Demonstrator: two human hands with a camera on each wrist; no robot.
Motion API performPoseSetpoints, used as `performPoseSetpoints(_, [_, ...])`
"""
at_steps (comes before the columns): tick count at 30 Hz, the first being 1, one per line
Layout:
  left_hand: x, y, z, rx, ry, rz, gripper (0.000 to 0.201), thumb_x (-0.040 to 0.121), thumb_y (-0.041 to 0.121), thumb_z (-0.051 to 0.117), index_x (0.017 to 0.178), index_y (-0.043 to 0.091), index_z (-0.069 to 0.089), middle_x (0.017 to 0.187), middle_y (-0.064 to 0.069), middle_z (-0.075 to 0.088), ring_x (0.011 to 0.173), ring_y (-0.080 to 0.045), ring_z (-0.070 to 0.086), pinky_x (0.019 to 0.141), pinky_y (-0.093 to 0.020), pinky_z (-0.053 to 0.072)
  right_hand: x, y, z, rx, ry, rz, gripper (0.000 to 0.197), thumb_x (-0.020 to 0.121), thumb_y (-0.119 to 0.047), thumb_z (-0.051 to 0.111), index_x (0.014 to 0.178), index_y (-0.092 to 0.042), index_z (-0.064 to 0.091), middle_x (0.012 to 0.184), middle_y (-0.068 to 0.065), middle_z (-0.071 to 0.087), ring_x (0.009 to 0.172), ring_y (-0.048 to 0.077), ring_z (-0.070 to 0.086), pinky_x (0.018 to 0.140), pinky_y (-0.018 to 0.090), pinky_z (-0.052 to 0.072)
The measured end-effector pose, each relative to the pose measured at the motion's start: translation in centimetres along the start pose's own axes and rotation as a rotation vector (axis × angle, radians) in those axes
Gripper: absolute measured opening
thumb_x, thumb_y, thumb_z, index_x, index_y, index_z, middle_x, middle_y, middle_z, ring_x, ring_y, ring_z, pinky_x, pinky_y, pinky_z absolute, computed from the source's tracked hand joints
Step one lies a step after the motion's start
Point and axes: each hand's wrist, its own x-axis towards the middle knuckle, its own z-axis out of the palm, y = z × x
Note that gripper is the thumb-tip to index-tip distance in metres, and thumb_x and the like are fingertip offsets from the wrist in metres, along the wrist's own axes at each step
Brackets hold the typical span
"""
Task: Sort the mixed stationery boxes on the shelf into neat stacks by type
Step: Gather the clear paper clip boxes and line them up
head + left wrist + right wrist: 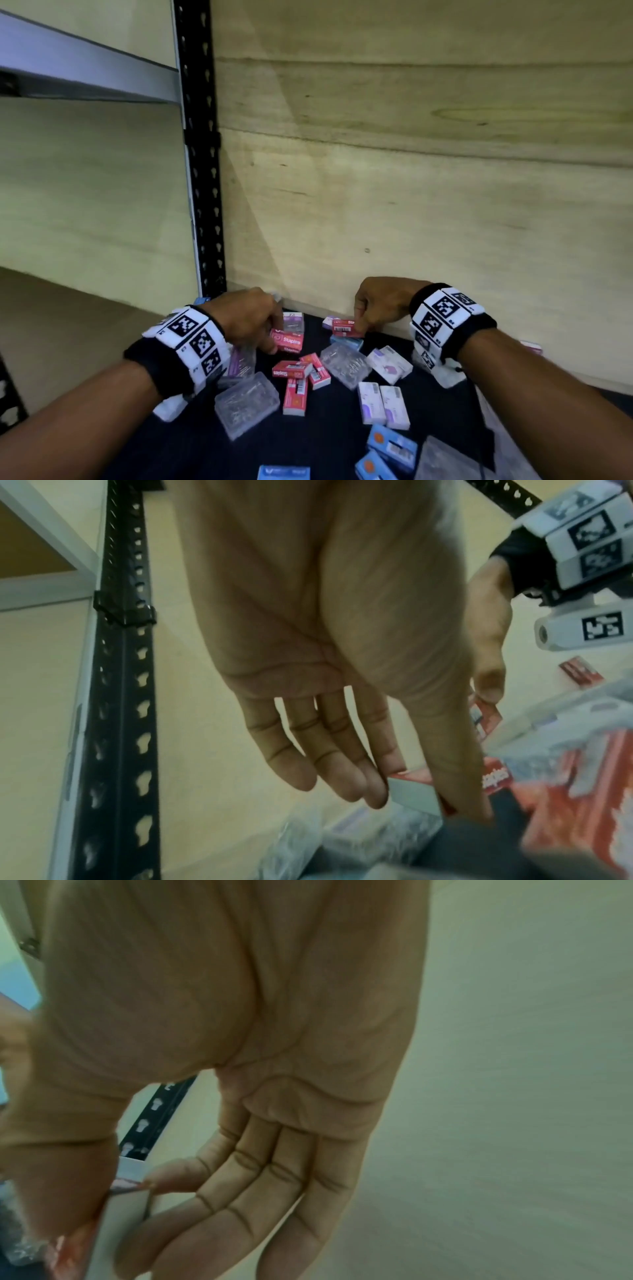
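Back by the plywood wall (411,171), on the dark shelf (325,445): left hand (245,317) pinching a red staples box (287,341) between thumb and fingers, right hand (380,305) gripping another red box (344,327) the same way. Scattered loose in front: more red boxes (296,383), clear plastic cases (246,402), white-purple boxes (383,406), blue boxes (392,445). Nothing stacked yet. Black slotted upright (202,154) off to the left.
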Motion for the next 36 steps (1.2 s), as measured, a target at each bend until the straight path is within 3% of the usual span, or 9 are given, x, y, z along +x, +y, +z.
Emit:
performPoseSetpoints(6, [-1.6, 3.6, -0.4, -0.149, -0.095, 0.142, 0.039, 0.071, 0.042, 0.083, 0.105, 0.025, 0.071, 0.091, 0.013, 0.069, 0.072, 0.0, 0.058, 0.057, -0.009, 0.04, -2.8, 2.7, 0.4, 0.029, 0.034, 0.098, 0.03, 0.071, -0.033, 0.08, 0.088, -0.008, 0.077, 0.083, 0.006, 0.075, 0.074, 0.016, 0.063, 0.083, 0.037, 0.056])
performPoseSetpoints(9, [-2.2, 5.8, 0.9, -0.137, -0.155, 0.196, 0.042, 0.071, 0.042, 0.082, 0.108, 0.026, 0.07, 0.09, 0.014, 0.066, 0.071, 0.0, 0.056, 0.058, -0.008, 0.038, -4.7, 3.5, 0.8, 0.071, -0.012, 0.15, 0.032, 0.074, -0.029, 0.077, 0.087, 0.0, 0.075, 0.078, 0.01, 0.072, 0.066, 0.014, 0.058, 0.068, 0.028, 0.051])
performPoseSetpoints(12, [-2.7, 7.4, 1.8, -0.112, -0.196, 0.23, 0.041, 0.073, 0.041, 0.082, 0.108, 0.024, 0.07, 0.087, 0.013, 0.064, 0.071, -0.002, 0.056, 0.062, -0.014, 0.041, -6.7, 4.3, 1.2, 0.117, -0.048, 0.198, 0.029, 0.076, -0.026, 0.073, 0.087, 0.001, 0.074, 0.078, 0.011, 0.071, 0.065, 0.014, 0.06, 0.067, 0.027, 0.05])
performPoseSetpoints(16, [-3.2, 8.6, 2.2, -0.086, -0.227, 0.233, 0.04, 0.074, 0.037, 0.082, 0.109, 0.021, 0.07, 0.085, 0.013, 0.063, 0.047, 0.012, 0.05, 0.054, -0.012, 0.038, -9.1, 5.0, 1.9, 0.148, -0.068, 0.244, 0.014, 0.078, -0.019, 0.075, 0.083, -0.006, 0.074, 0.071, 0.004, 0.07, 0.058, 0.01, 0.062, 0.059, 0.02, 0.052])
performPoseSetpoints(21, [-3.7, 9.4, 2.5, -0.048, -0.234, 0.213, 0.04, 0.073, 0.038, 0.082, 0.108, 0.023, 0.069, 0.085, 0.014, 0.062, 0.064, 0.002, 0.053, 0.062, -0.016, 0.042, -11.6, 5.4, 2.9, 0.173, -0.074, 0.261, 0.024, 0.077, -0.023, 0.074, 0.091, -0.003, 0.078, 0.08, 0.004, 0.077, 0.074, 0.013, 0.072, 0.074, 0.027, 0.059])
performPoseSetpoints(27, [-4.2, 9.1, 2.8, -0.072, -0.246, 0.183, 0.049, 0.072, 0.041, 0.082, 0.115, 0.025, 0.066, 0.094, 0.012, 0.067, 0.086, -0.009, 0.062, 0.08, -0.023, 0.049, -13.0, 4.9, 4.1, 0.188, -0.097, 0.258, 0.024, 0.081, -0.022, 0.074, 0.096, -0.005, 0.078, 0.073, -0.003, 0.075, 0.076, 0.011, 0.073, 0.072, 0.025, 0.057])
performPoseSetpoints(30, [-4.8, 8.4, 2.2, -0.12, -0.232, 0.172, 0.05, 0.074, 0.042, 0.08, 0.118, 0.025, 0.063, 0.097, 0.009, 0.071, 0.087, -0.007, 0.063, 0.077, -0.02, 0.047, -12.9, 4.4, 4.4, 0.15, -0.121, 0.279, 0.028, 0.084, -0.023, 0.073, 0.103, -0.003, 0.076, 0.083, 0.001, 0.077, 0.076, 0.011, 0.072, 0.078, 0.026, 0.057])
performPoseSetpoints(33, [-5.5, 7.0, 1.4, -0.144, -0.203, 0.163, 0.045, 0.077, 0.041, 0.078, 0.116, 0.024, 0.065, 0.091, 0.01, 0.072, 0.079, -0.002, 0.062, 0.07, -0.016, 0.042, -12.7, 4.0, 4.1, 0.057, -0.174, 0.297, 0.027, 0.084, -0.025, 0.073, 0.104, -0.007, 0.077, 0.098, 0.006, 0.077, 0.091, 0.016, 0.073, 0.091, 0.033, 0.057])
performPoseSetpoints(36, [-6.1, 4.9, 0.7, -0.14, -0.143, 0.119, 0.035, 0.078, 0.043, 0.077, 0.109, 0.029, 0.067, 0.083, 0.017, 0.069, 0.074, 0.001, 0.061, 0.069, -0.016, 0.044, -12.4, 3.4, 3.0, -0.038, -0.179, 0.297, 0.033, 0.08, -0.035, 0.077, 0.1, -0.01, 0.078, 0.096, 0.006, 0.077, 0.083, 0.016, 0.072, 0.087, 0.036, 0.057])
